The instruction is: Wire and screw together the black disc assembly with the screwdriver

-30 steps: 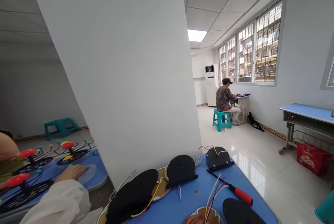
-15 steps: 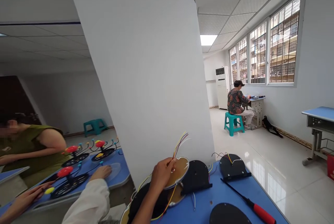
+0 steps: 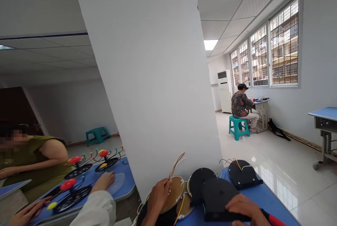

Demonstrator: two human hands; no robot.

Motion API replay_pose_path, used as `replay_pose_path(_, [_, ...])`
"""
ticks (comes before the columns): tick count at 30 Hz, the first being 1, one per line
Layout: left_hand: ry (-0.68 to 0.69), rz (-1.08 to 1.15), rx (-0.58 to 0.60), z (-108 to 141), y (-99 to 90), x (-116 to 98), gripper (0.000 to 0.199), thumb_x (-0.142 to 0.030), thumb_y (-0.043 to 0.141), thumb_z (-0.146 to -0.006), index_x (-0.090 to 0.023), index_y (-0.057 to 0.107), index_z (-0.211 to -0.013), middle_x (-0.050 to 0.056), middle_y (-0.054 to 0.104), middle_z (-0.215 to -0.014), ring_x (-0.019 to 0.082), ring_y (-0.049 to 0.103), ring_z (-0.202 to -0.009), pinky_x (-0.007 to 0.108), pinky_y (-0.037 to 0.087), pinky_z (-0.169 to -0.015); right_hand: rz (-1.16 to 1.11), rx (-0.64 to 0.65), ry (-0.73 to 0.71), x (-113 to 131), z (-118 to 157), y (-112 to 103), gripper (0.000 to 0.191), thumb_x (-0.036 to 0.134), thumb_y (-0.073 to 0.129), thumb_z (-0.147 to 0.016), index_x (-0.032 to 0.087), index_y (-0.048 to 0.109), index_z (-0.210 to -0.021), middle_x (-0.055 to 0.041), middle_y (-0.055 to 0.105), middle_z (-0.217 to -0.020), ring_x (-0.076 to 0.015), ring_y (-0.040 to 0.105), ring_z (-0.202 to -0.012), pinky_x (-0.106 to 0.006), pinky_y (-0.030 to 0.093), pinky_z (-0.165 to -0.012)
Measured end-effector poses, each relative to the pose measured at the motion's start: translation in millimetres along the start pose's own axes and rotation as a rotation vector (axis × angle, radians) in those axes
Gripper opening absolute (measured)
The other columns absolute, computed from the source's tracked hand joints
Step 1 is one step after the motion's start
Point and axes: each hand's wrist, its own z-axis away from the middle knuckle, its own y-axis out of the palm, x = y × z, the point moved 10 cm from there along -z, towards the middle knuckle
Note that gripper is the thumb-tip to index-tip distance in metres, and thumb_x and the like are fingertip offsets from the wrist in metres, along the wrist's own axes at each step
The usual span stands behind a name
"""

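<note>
Left fingers (image 3: 165, 183) pinch wires (image 3: 174, 166) over a brown disc (image 3: 177, 191), right fingers (image 3: 235, 201) grip a black plate (image 3: 219, 191)—and tugging could loosen wires!

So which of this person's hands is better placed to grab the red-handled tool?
Probably the right hand: it's beside the red-handled tool, though it would first need to release the black plate. The left hand is farther away, holding a brown disc.
</note>
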Motion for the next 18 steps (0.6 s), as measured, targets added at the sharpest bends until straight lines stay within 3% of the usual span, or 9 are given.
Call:
replay_pose_path(5, [-0.032,0.075,-0.005,-2.4,0.1,12.2,0.034,-0.023,0.042,-0.092,-0.023,0.053,-0.059,0.002,0.069,-0.063,0.02,0.067,-0.068,0.027,0.042,-0.066,0.034,0.029,0.079,-17.0,-72.8,31.3,0.02,0.016,0.063,-0.086,0.02,0.071,-0.104,-0.0099,0.07,-0.116,-0.0254,0.062,-0.112,-0.044,0.046,-0.1])
replay_pose_path(8, [-0.059,0.155,-0.01,-4.8,-3.2,14.9,0.021,-0.023,0.044,-0.086,-0.021,0.065,-0.083,0.002,0.076,-0.074,0.02,0.072,-0.073,0.028,0.049,-0.072,0.065,0.062,0.155,-25.1,-100.0,54.3,0.024,0.011,0.063,-0.081,0.022,0.074,-0.1,-0.0078,0.072,-0.113,-0.0263,0.061,-0.111,-0.045,0.043,-0.1])
replay_pose_path(10, [-0.073,0.201,-0.032,-2.9,-9.3,15.6,0.03,-0.026,0.046,-0.081,-0.017,0.065,-0.103,0.006,0.079,-0.089,0.022,0.074,-0.084,0.031,0.052,-0.08,0.086,0.098,0.19,-30.1,-109.9,67.9,0.025,0.01,0.063,-0.08,0.023,0.075,-0.099,-0.0065,0.071,-0.115,-0.026,0.06,-0.113,-0.046,0.04,-0.101])
replay_pose_path(13, [-0.05,0.253,-0.08,12.1,-20.8,16.6,0.049,-0.04,0.049,-0.075,-0.014,0.063,-0.114,0.012,0.076,-0.111,0.026,0.07,-0.108,0.035,0.052,-0.095,0.12,0.179,0.207,-36.8,-114.9,84.6,0.02,0.014,0.069,-0.082,0.023,0.074,-0.099,-0.0053,0.068,-0.123,-0.0262,0.055,-0.121,-0.047,0.037,-0.105])
replay_pose_path(16, [0.017,0.316,-0.118,37.0,-34.1,26.8,0.059,-0.06,0.052,-0.073,-0.022,0.064,-0.117,0.007,0.072,-0.122,0.027,0.063,-0.122,0.037,0.051,-0.102,0.155,0.266,0.193,-41.7,-113.7,96.1,0.013,0.022,0.072,-0.087,0.018,0.071,-0.099,-0.0063,0.064,-0.128,-0.0277,0.052,-0.125,-0.053,0.036,-0.107])
replay_pose_path(18, [0.045,0.307,-0.148,47.3,-51.2,42.8,0.051,-0.063,0.06,-0.074,-0.03,0.067,-0.112,0.001,0.073,-0.119,0.028,0.063,-0.121,0.039,0.055,-0.098,0.176,0.317,0.178,-42.9,-112.8,101.0,0.014,0.027,0.069,-0.092,0.016,0.07,-0.101,-0.0072,0.063,-0.128,-0.0276,0.054,-0.125,-0.054,0.039,-0.107])
